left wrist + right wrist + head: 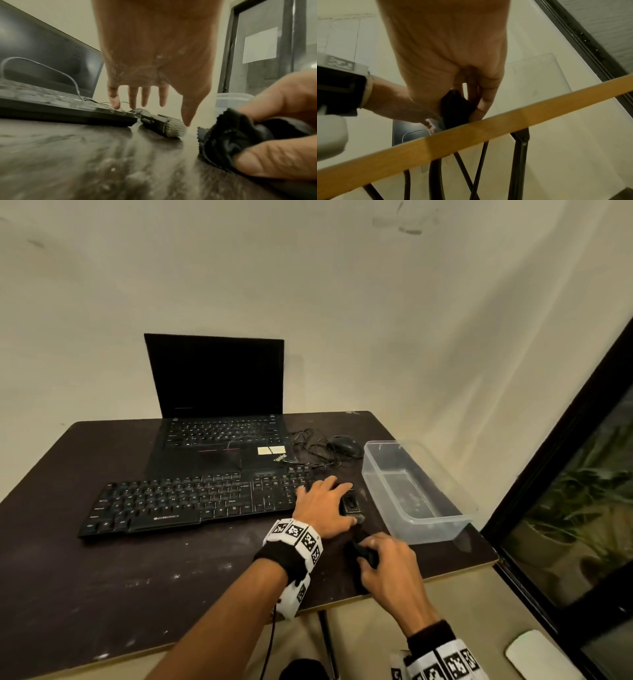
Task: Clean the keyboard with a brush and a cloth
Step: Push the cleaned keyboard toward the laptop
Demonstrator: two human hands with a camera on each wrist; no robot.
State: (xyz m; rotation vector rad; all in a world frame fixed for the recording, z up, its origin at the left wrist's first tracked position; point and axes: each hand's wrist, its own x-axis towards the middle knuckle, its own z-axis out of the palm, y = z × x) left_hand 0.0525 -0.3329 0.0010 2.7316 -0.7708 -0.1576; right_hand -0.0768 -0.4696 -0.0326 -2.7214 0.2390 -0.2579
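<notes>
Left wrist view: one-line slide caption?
Open left hand over black-handled brush; right hand grips black cloth.

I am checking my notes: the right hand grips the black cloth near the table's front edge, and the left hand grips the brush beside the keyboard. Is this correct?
One thing is wrong. The left hand does not grip the brush; the left wrist view shows its fingers straight, spread above it. The right hand does grip the black cloth.

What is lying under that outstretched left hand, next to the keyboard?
Under the left hand, a brush lies on the table beside the keyboard's right end; black handle, pale bristles. From the head camera the hand covers most of it. Whether the fingers touch it is unclear.
</notes>
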